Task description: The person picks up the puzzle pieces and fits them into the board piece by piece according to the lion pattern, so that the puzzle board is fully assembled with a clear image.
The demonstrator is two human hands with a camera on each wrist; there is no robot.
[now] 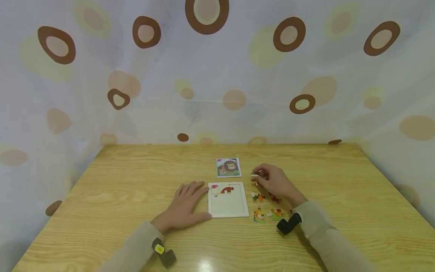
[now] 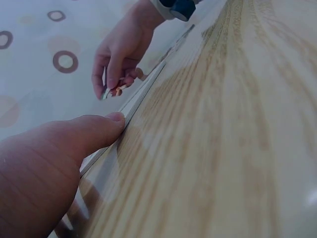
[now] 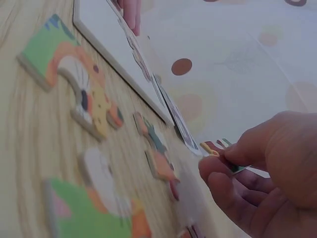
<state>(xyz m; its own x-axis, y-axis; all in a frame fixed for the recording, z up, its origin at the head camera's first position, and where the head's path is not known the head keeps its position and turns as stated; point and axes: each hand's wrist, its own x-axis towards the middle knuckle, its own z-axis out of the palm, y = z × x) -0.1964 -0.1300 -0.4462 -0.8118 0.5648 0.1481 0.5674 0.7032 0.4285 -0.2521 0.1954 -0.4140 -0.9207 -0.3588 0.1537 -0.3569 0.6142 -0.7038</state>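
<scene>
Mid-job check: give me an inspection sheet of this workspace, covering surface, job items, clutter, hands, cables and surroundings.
Surface: wooden table, with a bright glare spot at the near edge of the head view.
Job's things: white puzzle tray, partly filled along its far edge; picture card beyond it; loose pieces to the tray's right.
Clutter: nothing seen.
Hands: left hand spread flat, thumb touching the tray; right hand pinching a puzzle piece.
Cables: nothing seen.
Surroundings: pale curtain with brown, peach and yellow spots behind and at both sides.
</scene>
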